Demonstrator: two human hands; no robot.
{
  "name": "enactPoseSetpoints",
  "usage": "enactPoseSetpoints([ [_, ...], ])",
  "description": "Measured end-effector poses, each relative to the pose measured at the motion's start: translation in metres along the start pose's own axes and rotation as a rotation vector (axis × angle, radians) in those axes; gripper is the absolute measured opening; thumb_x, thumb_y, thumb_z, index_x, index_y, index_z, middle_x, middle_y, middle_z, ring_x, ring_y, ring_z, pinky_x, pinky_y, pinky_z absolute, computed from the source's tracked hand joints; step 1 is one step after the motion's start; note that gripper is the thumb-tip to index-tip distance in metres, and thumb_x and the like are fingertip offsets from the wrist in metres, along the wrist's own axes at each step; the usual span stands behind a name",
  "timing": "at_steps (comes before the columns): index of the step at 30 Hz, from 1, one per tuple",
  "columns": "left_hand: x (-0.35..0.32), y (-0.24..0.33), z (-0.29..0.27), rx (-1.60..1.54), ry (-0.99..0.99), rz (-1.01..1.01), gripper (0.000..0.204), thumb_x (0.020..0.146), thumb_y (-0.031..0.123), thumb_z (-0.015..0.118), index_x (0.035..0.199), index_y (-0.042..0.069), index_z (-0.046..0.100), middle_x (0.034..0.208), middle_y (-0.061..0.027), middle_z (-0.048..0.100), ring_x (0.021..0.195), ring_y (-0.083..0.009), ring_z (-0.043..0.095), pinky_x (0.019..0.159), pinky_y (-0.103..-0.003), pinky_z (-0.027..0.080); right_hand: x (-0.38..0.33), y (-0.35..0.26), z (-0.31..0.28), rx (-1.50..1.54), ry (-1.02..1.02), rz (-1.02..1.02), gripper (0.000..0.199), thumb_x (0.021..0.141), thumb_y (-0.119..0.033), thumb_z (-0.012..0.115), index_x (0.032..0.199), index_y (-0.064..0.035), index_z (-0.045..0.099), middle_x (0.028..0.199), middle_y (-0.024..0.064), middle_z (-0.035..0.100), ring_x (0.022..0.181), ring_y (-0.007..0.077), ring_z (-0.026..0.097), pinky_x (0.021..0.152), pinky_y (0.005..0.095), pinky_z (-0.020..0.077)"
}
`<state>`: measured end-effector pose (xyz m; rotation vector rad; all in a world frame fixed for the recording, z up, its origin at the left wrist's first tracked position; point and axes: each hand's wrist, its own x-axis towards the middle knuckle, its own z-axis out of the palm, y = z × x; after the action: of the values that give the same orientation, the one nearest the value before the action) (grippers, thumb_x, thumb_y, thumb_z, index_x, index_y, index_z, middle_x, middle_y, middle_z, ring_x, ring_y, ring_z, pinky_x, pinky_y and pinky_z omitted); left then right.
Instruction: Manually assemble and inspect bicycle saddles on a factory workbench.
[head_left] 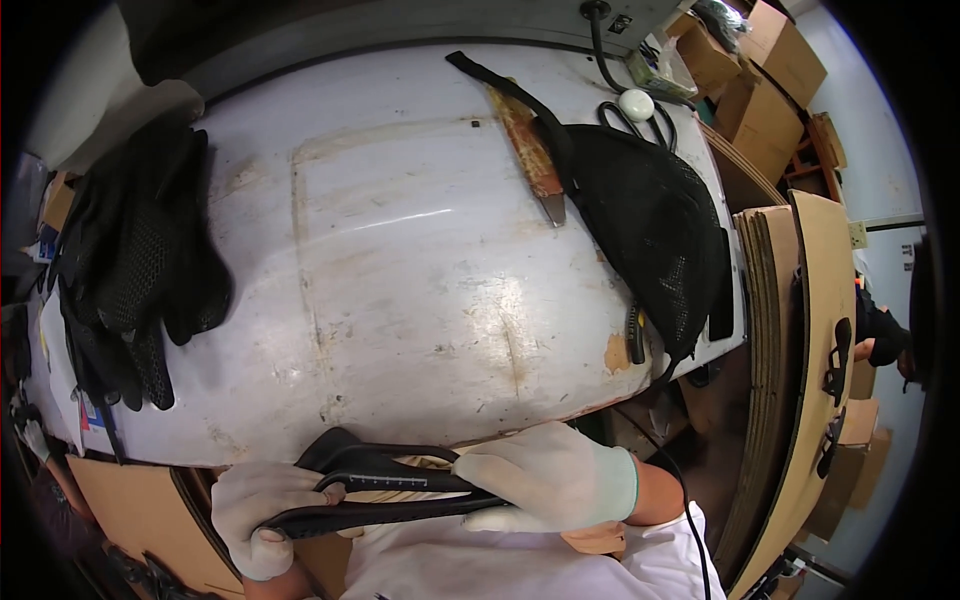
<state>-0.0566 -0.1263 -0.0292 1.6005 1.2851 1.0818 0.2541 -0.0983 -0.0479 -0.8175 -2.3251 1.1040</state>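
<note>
Both gloved hands clamp a black strap piece (385, 490) at the table's (420, 300) near edge: left hand (262, 515) grips its left end, right hand (550, 478) its right. Its long axis runs left-right; the looped end points left. It could slip, I think, gloves being smooth

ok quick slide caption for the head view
Both gloved hands, left hand and right hand, grip a black strap piece at the white table edge.

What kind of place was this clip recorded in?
Probably a small sewing or assembly workshop: a worn white worktable bears piles of black mesh pieces and scissors, with cardboard boxes stacked behind.
</note>
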Motion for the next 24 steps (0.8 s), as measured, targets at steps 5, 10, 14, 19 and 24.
enactPoseSetpoints([
  [5,0.001,0.000,0.004,0.022,-0.009,0.070,0.073,0.104,0.059,0.052,0.075,-0.004,0.074,0.070,-0.0161,0.075,0.064,-0.0320,0.077,0.064,-0.038,0.062,-0.004,0.004,0.001,-0.010,-0.006,-0.014,0.049,0.099,-0.042,0.067,0.119,0.0013,0.059,0.094,0.0135,0.067,0.070,0.0327,0.067,0.058,0.0427,0.0541],
  [10,0.004,-0.004,-0.004,-0.033,-0.058,0.040,0.074,0.106,0.060,0.050,0.077,-0.004,0.075,0.073,-0.0177,0.076,0.067,-0.0328,0.078,0.066,-0.040,0.064,-0.001,0.002,-0.009,0.020,-0.083,-0.009,0.053,0.100,-0.045,0.066,0.122,0.0024,0.057,0.095,0.0148,0.066,0.074,0.0329,0.069,0.059,0.0433,0.0553],
  [14,0.007,-0.016,-0.013,-0.086,-0.088,0.020,0.074,0.106,0.059,0.049,0.077,-0.004,0.075,0.073,-0.0180,0.076,0.066,-0.0328,0.077,0.065,-0.040,0.063,0.002,-0.002,-0.016,0.074,-0.100,-0.019,0.059,0.090,-0.041,0.081,0.122,0.0060,0.066,0.100,0.0175,0.073,0.076,0.0317,0.072,0.063,0.0374,0.0580],
  [19,0.007,-0.013,-0.007,-0.033,-0.014,0.061,0.077,0.105,0.063,0.050,0.074,-0.003,0.075,0.069,-0.0167,0.074,0.061,-0.0311,0.076,0.063,-0.039,0.062,0.005,-0.002,-0.015,0.051,-0.107,-0.016,0.059,0.090,-0.039,0.081,0.124,0.0066,0.065,0.104,0.0181,0.073,0.079,0.0313,0.073,0.064,0.0373,0.0583],
  [24,0.001,-0.018,-0.005,-0.037,0.021,0.074,0.079,0.104,0.065,0.050,0.072,-0.003,0.074,0.067,-0.0165,0.073,0.060,-0.0312,0.075,0.062,-0.038,0.062,0.001,0.000,-0.010,0.125,-0.043,0.024,0.057,0.090,-0.038,0.082,0.123,0.0062,0.066,0.102,0.0163,0.074,0.079,0.0306,0.073,0.063,0.0361,0.0584],
])
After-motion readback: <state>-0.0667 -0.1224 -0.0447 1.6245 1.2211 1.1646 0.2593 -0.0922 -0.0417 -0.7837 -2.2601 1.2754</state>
